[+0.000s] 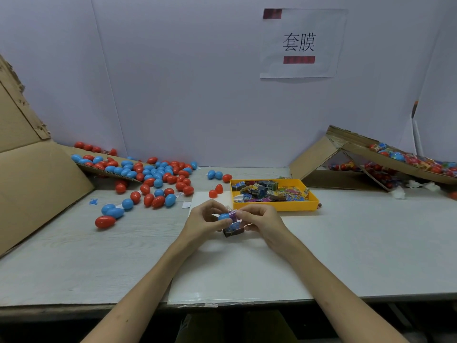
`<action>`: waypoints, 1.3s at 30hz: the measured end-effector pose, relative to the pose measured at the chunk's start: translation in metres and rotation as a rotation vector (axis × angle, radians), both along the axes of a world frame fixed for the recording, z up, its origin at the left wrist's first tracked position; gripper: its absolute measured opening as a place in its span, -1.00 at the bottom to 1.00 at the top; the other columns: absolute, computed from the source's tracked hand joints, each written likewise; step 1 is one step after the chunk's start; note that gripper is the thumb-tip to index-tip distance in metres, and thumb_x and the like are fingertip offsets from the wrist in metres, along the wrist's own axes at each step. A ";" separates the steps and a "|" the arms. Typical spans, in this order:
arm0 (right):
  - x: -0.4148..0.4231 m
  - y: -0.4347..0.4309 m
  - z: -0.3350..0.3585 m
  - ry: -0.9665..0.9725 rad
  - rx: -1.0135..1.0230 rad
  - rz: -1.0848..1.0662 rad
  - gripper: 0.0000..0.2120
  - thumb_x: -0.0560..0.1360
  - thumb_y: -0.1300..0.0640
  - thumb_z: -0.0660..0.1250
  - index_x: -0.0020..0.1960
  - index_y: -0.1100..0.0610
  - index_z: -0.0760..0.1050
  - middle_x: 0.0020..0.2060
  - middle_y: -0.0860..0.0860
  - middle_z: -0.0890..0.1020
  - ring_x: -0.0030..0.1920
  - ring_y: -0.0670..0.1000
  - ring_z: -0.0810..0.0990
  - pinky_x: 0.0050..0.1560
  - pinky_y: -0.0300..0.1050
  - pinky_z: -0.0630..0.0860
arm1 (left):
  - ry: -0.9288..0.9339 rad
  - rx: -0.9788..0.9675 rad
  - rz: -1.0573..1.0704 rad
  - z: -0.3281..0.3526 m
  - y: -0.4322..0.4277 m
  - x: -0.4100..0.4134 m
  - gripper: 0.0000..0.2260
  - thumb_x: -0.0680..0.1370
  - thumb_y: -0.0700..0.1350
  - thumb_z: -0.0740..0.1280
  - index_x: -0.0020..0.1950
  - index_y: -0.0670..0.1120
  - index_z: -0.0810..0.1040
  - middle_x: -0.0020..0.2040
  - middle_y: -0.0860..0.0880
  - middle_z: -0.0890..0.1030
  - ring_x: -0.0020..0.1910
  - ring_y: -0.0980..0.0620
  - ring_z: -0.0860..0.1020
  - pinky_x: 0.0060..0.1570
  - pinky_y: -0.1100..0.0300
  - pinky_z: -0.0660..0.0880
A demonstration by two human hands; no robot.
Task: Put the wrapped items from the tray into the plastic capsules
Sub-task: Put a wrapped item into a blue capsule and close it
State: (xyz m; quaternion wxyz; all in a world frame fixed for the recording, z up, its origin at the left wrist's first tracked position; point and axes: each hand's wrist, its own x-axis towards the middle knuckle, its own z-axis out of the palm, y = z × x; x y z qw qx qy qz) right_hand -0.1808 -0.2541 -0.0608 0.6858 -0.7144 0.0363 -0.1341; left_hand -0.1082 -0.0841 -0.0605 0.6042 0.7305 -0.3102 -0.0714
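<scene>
Over the middle of the table my left hand (202,219) grips a blue capsule half (223,216). My right hand (257,220) pinches a purple wrapped item (232,214) against the capsule's opening. A second small dark wrapped packet (233,230) sits between and under both hands; which hand holds it is hidden. The yellow tray (294,203) with several colourful wrapped items (267,191) stands just behind my right hand.
Many red and blue capsules (153,179) lie scattered at the left, spilling from a cardboard flap (47,174). At the right a tilted cardboard box (371,157) holds wrapped finished eggs. A white mat (235,273) lies under my hands. A paper sign hangs on the back wall.
</scene>
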 end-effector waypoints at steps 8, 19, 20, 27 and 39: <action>0.005 -0.004 -0.005 0.077 0.002 0.051 -0.96 0.45 0.09 0.49 -0.16 0.03 0.72 -0.33 -0.02 0.62 -0.39 -0.13 0.44 -0.30 -0.22 0.44 | -0.114 0.046 -0.014 -0.004 0.000 0.002 -0.79 0.42 -0.24 0.54 -0.06 -0.03 0.57 -0.05 0.02 0.65 -0.06 0.00 0.64 -0.13 0.25 0.61; 0.011 -0.009 -0.010 0.088 0.020 0.086 -0.79 0.28 -0.07 0.53 -0.14 0.01 0.73 -0.41 -0.09 0.59 -0.43 -0.17 0.43 -0.35 -0.29 0.42 | -0.176 0.099 -0.013 -0.007 -0.001 0.004 -0.75 0.40 -0.23 0.55 -0.08 0.01 0.55 -0.06 0.09 0.64 -0.13 0.17 0.61 -0.22 0.32 0.56; 0.011 -0.009 -0.010 0.090 0.018 0.087 -0.85 0.33 -0.03 0.53 -0.15 0.01 0.73 -0.42 -0.08 0.59 -0.43 -0.17 0.43 -0.35 -0.28 0.42 | -0.182 0.105 -0.015 -0.007 -0.002 0.004 -0.74 0.40 -0.23 0.56 -0.08 0.01 0.55 -0.05 0.08 0.64 -0.13 0.16 0.60 -0.22 0.31 0.56; 0.010 -0.010 -0.009 0.106 0.067 0.080 -0.90 0.49 0.13 0.45 -0.18 0.05 0.72 -0.37 -0.04 0.58 -0.40 -0.12 0.44 -0.32 -0.26 0.41 | -0.232 0.103 0.004 -0.010 -0.002 0.004 -0.76 0.38 -0.25 0.55 -0.05 -0.05 0.57 -0.06 0.08 0.64 -0.08 0.08 0.60 -0.21 0.33 0.52; 0.004 -0.003 -0.002 0.138 0.005 0.046 -0.91 0.47 0.09 0.47 -0.17 0.07 0.71 -0.47 -0.06 0.49 -0.42 -0.11 0.37 -0.34 -0.26 0.36 | -0.341 0.128 0.046 -0.010 -0.002 0.001 -0.69 0.39 -0.20 0.56 -0.12 0.13 0.51 -0.08 0.18 0.61 -0.07 0.15 0.57 -0.21 0.39 0.49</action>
